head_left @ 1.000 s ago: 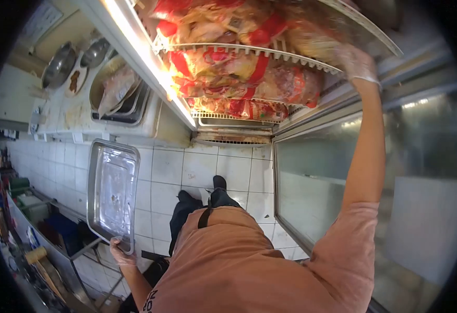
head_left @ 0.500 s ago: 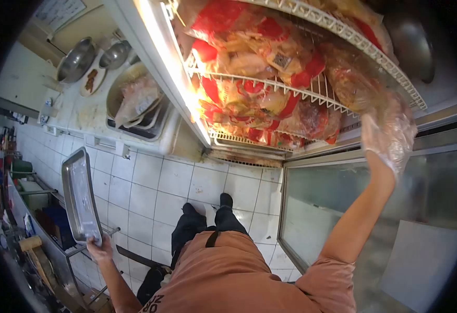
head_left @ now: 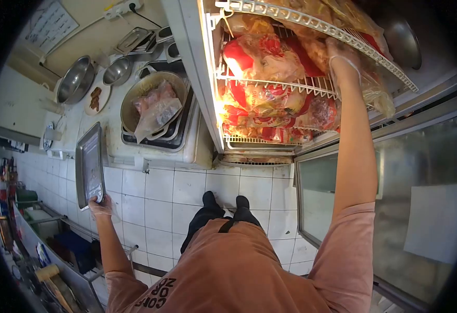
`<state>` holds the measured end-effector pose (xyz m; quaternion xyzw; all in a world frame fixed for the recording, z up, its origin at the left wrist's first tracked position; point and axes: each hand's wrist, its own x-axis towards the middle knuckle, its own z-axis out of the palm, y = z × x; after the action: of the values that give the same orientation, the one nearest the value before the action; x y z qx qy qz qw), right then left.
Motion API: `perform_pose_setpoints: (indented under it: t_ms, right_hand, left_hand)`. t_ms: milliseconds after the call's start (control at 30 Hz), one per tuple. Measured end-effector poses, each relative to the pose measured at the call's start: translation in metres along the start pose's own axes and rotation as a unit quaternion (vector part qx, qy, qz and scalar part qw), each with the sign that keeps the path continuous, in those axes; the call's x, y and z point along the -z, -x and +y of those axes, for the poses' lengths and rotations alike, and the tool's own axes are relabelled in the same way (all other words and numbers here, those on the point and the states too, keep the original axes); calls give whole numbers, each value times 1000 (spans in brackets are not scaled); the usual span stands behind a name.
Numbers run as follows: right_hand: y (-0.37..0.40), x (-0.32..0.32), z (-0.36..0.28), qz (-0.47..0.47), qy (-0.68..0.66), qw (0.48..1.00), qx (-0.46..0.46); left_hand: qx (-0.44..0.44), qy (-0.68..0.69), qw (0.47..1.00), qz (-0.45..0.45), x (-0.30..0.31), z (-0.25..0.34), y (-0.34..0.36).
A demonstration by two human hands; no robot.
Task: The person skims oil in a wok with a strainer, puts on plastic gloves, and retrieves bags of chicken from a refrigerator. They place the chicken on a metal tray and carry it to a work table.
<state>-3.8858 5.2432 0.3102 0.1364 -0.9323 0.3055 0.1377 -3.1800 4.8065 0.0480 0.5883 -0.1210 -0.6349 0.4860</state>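
Observation:
My left hand (head_left: 100, 207), in a clear plastic glove, grips the near end of a shallow rectangular metal tray (head_left: 90, 161), held out at the left above the floor. My right hand (head_left: 343, 58), also in a clear glove, reaches into the lit fridge between two wire shelves. It is among plastic bags of raw meat, beside a red and clear bag (head_left: 270, 57) that looks like packed chicken. The right fingertips are hidden behind the meat and the upper shelf, so their grip does not show. A long clear bag (head_left: 377, 96) hangs over the shelf edge beside my right wrist.
More red bags (head_left: 265, 99) fill the lower shelves. The fridge's glass door (head_left: 338, 188) stands open at the right. On the left counter are a large pot (head_left: 129, 112) with bagged meat, steel bowls (head_left: 77, 78) and a plate (head_left: 103, 104) with brown pieces. A metal rack stands lower left.
My right hand has moved left and deeper into the fridge, from the bags at the shelf's right end. My left hand still holds the tray. The camera view has shifted.

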Motion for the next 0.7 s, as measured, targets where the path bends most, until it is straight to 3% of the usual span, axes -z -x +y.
perform_pose_setpoints:
  t_ms: [67, 133, 233, 367, 467, 567, 667, 700]
  right_hand:
    - [4, -10, -9, 30, -221, 971, -85]
    - [0, -23, -19, 68, -406, 899, -148]
    - [-12, -40, -43, 114, -468, 869, -119]
    - [-18, -53, -81, 125, -362, 923, -39]
    - [-5, -49, -102, 74, -121, 990, 24]
    - [22, -38, -124, 8, 91, 993, 71]
    - [49, -15, -152, -58, 158, 982, 85]
    - [67, 4, -167, -122, 89, 987, 52]
  left_hand:
    - [-6, 0, 1000, -30, -15, 9, -21]
    - [-12, -16, 999, -47, -35, 18, -40]
    - [-13, -60, 996, -63, -53, 28, -60]
    - [-14, -65, 989, -133, -77, 37, -88]
    - [-10, -88, 982, -165, -86, 37, -102]
    - [-5, -115, 984, -138, -105, 18, -72]
    - [-6, -167, 973, -160, -110, 14, -76]
    - [9, -171, 969, -177, -111, 15, -84]
